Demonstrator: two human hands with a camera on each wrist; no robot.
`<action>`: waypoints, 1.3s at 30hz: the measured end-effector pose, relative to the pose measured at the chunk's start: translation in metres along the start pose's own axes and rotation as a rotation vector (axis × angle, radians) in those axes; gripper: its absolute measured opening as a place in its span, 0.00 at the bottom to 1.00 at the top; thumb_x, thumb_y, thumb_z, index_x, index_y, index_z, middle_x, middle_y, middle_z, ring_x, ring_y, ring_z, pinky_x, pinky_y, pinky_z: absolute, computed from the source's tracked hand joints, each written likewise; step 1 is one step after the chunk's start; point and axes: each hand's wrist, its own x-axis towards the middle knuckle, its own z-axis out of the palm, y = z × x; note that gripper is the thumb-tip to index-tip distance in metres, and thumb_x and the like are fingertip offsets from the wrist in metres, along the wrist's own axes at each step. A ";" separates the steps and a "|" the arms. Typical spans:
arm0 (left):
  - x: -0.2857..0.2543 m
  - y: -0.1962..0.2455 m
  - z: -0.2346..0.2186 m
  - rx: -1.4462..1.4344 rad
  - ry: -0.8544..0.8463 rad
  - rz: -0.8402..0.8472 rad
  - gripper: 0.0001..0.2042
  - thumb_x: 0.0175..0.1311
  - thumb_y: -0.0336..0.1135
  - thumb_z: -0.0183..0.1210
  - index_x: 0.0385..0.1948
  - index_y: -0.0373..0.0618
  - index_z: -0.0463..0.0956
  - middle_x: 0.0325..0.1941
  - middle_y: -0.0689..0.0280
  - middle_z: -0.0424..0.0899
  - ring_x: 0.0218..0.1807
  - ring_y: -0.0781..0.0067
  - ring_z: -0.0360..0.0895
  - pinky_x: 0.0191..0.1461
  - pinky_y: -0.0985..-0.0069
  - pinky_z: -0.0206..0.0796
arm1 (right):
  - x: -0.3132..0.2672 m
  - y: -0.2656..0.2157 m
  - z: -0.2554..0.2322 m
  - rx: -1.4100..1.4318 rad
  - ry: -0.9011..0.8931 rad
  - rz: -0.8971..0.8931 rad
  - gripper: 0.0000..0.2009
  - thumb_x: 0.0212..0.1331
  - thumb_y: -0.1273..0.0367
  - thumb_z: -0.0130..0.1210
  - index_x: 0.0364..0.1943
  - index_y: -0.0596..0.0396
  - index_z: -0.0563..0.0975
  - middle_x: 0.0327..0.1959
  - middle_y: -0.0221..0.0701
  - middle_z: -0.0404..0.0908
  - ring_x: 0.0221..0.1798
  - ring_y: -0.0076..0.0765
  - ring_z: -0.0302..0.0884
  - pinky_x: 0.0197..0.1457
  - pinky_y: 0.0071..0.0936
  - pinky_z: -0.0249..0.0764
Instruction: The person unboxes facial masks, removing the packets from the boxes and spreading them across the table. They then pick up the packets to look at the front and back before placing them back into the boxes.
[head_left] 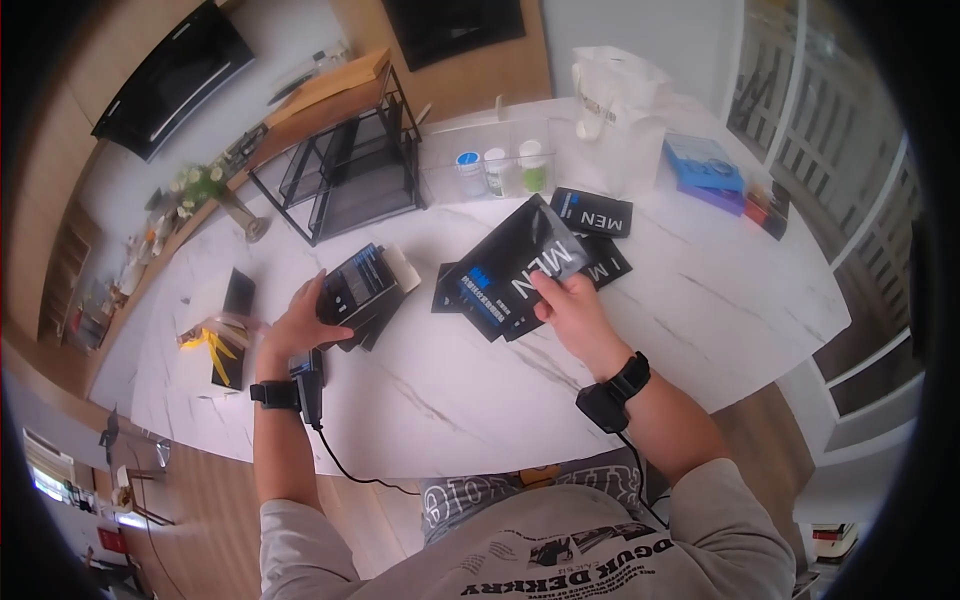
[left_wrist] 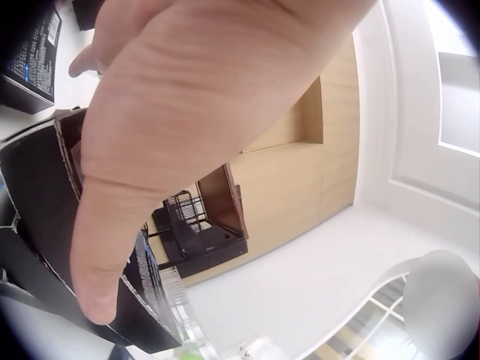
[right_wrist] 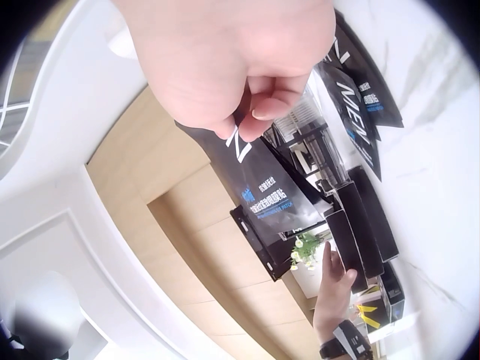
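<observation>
My left hand (head_left: 300,318) holds a black box (head_left: 358,290) with its flap open toward the right; the thumb lies along its near side. More black boxes lie beneath it. In the left wrist view, the thumb of my left hand (left_wrist: 172,127) crosses the opened box (left_wrist: 45,180). My right hand (head_left: 578,315) pinches a black MEN packet (head_left: 515,262) between thumb and fingers, above other black packets (head_left: 605,262) on the table. The right wrist view shows the pinched packet (right_wrist: 259,184) hanging from my right hand (right_wrist: 232,67).
On the marble table (head_left: 430,400) stand a black rack (head_left: 350,165), a clear bin (head_left: 450,180) with bottles, a white bag (head_left: 620,120) and blue and purple boxes (head_left: 705,165). A black box with a yellow ribbon (head_left: 212,345) stands far left.
</observation>
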 end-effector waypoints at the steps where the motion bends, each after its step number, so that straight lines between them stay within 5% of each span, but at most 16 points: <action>1: 0.000 0.008 -0.002 -0.033 0.008 -0.014 0.56 0.38 0.44 0.78 0.74 0.51 0.51 0.73 0.50 0.59 0.73 0.49 0.60 0.74 0.64 0.57 | 0.000 -0.001 0.000 0.017 -0.008 0.006 0.07 0.68 0.66 0.57 0.38 0.55 0.79 0.28 0.21 0.76 0.24 0.15 0.69 0.27 0.16 0.65; 6: -0.007 0.026 -0.004 -0.057 0.138 0.065 0.55 0.36 0.36 0.77 0.73 0.50 0.52 0.65 0.53 0.65 0.67 0.51 0.66 0.72 0.66 0.59 | -0.005 -0.013 0.004 0.219 -0.033 0.050 0.06 0.68 0.68 0.57 0.43 0.54 0.78 0.38 0.21 0.79 0.34 0.15 0.70 0.31 0.15 0.65; 10: -0.024 0.072 -0.008 -0.191 0.152 0.285 0.57 0.28 0.28 0.76 0.72 0.47 0.54 0.64 0.54 0.64 0.66 0.53 0.65 0.71 0.66 0.58 | -0.002 -0.011 -0.007 0.424 -0.104 0.113 0.04 0.67 0.68 0.58 0.40 0.52 0.78 0.37 0.23 0.80 0.33 0.16 0.70 0.32 0.17 0.66; 14: -0.032 0.097 0.010 -0.153 0.174 0.473 0.57 0.26 0.29 0.77 0.71 0.45 0.55 0.65 0.53 0.62 0.66 0.52 0.65 0.72 0.66 0.57 | 0.000 -0.012 -0.003 0.314 -0.002 0.092 0.06 0.66 0.68 0.58 0.38 0.55 0.78 0.34 0.25 0.80 0.28 0.19 0.71 0.30 0.18 0.67; 20: -0.039 0.113 0.041 -0.099 0.197 0.459 0.57 0.25 0.28 0.77 0.71 0.46 0.57 0.66 0.53 0.60 0.65 0.50 0.65 0.70 0.65 0.60 | -0.003 -0.011 0.000 -0.042 0.156 0.032 0.08 0.67 0.67 0.57 0.38 0.59 0.77 0.30 0.31 0.81 0.24 0.22 0.76 0.28 0.21 0.74; 24: -0.042 0.128 0.059 -0.082 0.248 0.397 0.56 0.26 0.27 0.77 0.70 0.47 0.58 0.66 0.52 0.60 0.65 0.48 0.65 0.68 0.63 0.63 | -0.003 0.004 0.003 0.101 0.133 0.081 0.10 0.67 0.67 0.57 0.40 0.61 0.76 0.31 0.32 0.82 0.26 0.25 0.80 0.29 0.22 0.77; 32: -0.039 0.134 0.080 -0.169 0.269 0.347 0.55 0.30 0.30 0.77 0.71 0.47 0.58 0.67 0.51 0.60 0.66 0.49 0.66 0.67 0.63 0.64 | -0.011 0.004 0.008 -0.143 0.022 0.136 0.11 0.65 0.67 0.58 0.47 0.57 0.78 0.31 0.24 0.79 0.30 0.18 0.73 0.31 0.19 0.68; 35: -0.038 0.128 0.078 -0.188 0.268 0.339 0.55 0.29 0.30 0.78 0.71 0.48 0.57 0.67 0.51 0.60 0.66 0.49 0.65 0.68 0.62 0.64 | -0.004 -0.014 0.011 -0.077 0.242 -0.058 0.11 0.66 0.69 0.56 0.48 0.57 0.79 0.31 0.22 0.79 0.29 0.17 0.71 0.30 0.20 0.67; 39: -0.039 0.131 0.082 -0.180 0.269 0.364 0.55 0.29 0.30 0.78 0.71 0.47 0.57 0.68 0.51 0.59 0.66 0.49 0.65 0.68 0.62 0.64 | -0.005 0.013 0.004 -0.573 0.080 -0.351 0.13 0.66 0.71 0.55 0.53 0.56 0.79 0.33 0.30 0.79 0.29 0.19 0.71 0.30 0.24 0.69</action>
